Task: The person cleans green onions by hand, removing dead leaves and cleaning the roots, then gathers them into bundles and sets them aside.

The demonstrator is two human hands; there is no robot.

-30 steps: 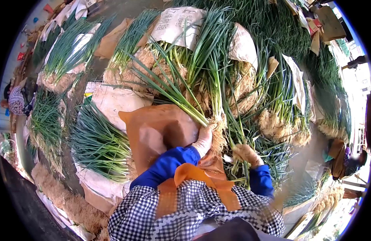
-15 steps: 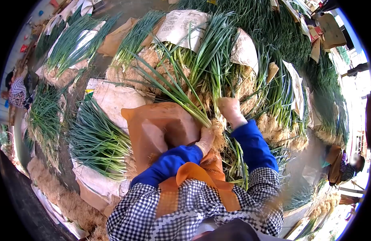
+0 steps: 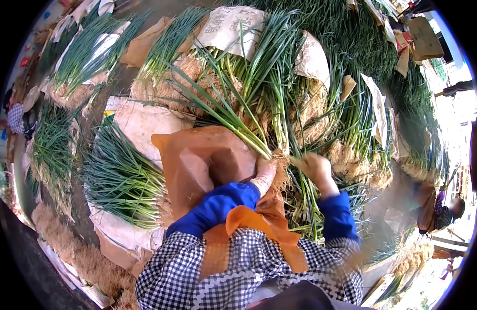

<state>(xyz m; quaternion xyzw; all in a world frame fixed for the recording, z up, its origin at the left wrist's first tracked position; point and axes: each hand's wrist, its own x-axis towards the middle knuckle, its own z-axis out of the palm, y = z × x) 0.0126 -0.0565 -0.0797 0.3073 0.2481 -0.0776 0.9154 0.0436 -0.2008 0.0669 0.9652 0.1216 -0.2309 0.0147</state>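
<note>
My left hand (image 3: pixel 264 174) is closed round the root end of a few spring onions (image 3: pixel 247 135), whose green leaves point away to the upper left. Pale, stringy roots (image 3: pixel 280 161) stick out beside its fingers. Just right of these roots is my right hand (image 3: pixel 317 168), its fingers pinched together; what they hold, if anything, is too small to make out. An orange-brown apron (image 3: pixel 189 155) covers my knees under the left forearm. Loose leaves and stalks (image 3: pixel 306 209) lie below the right hand.
Trimmed spring onions (image 3: pixel 127 178) lie on sacking at the left. Rooted bunches (image 3: pixel 352 124) stand ahead and to the right, partly under a printed white sack (image 3: pixel 232 31). A large green heap (image 3: pixel 341 39) fills the back. Another person (image 3: pixel 445 212) is at the far right.
My right hand has moved right and down, away from the upright stalks, and now pinches beside the roots. My left hand stays at the spring onions' root end.
</note>
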